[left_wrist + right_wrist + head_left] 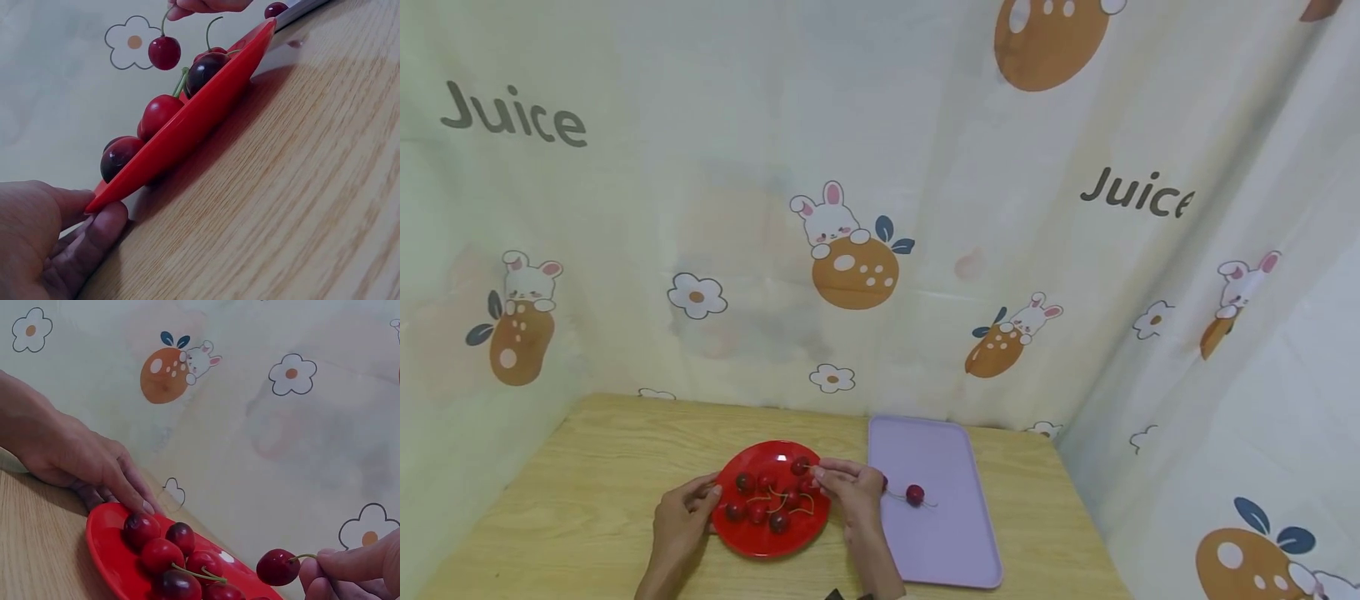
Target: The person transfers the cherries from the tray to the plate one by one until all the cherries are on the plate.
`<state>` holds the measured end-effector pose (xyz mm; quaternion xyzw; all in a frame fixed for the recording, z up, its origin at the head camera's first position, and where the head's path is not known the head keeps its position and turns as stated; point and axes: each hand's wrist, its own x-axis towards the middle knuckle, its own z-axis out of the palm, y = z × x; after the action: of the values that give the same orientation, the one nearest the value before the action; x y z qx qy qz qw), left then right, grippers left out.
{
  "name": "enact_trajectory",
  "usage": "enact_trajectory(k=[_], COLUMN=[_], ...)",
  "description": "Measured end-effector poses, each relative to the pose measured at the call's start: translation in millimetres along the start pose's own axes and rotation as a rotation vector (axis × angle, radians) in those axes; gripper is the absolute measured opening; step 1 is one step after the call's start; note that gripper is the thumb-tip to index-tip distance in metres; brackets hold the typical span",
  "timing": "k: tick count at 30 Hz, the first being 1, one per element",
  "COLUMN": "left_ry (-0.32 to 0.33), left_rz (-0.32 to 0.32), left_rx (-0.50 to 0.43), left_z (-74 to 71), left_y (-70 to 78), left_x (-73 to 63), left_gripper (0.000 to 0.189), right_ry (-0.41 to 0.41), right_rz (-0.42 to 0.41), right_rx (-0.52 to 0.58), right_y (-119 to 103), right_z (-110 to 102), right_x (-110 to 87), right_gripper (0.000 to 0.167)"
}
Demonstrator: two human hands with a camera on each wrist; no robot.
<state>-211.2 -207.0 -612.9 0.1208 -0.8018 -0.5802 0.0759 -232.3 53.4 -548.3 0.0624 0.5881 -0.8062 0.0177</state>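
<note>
My left hand (681, 518) pinches the left rim of a red plate (760, 546), thumb on one side and fingers on the other. Several dark red cherries with green stems lie on the plate, one of them a bright red cherry (164, 114). Over the plate's right side, my right hand (856, 492) pinches the stem of a single cherry (278, 567) between thumb and fingertips. That cherry hangs above the plate in the left wrist view (164, 52).
Right of the plate lies a lilac tray (936, 542). A cherry (915, 495) rests on it, with another partly hidden behind my right hand. Both stand on a wood-grain table (625, 450), with a printed curtain (737, 208) behind and at the sides.
</note>
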Motion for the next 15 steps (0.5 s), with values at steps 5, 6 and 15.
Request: enact_trajectory(k=[5,6,15], left_ry=[-0.002,-0.002,0.004], left_rz=[0.004,0.005,0.011], left_rx=[-0.008,-0.008,-0.013], left_z=[0.4,0.4,-1.1], left_y=[0.4,0.6,1.0], left_x=[-0.1,-0.1,-0.9], left_gripper=[0.036,0.036,0.036], right_ry=[0.024,0.030,0.042], right_rz=[-0.028,-0.029,-0.067], right_rx=[-0.041,-0.051,-0.129], right_y=[1,2,6], right_z=[3,3,8], right_x=[3.7,4.8,11.3], right_gripper=[0.028,0.027,0.025])
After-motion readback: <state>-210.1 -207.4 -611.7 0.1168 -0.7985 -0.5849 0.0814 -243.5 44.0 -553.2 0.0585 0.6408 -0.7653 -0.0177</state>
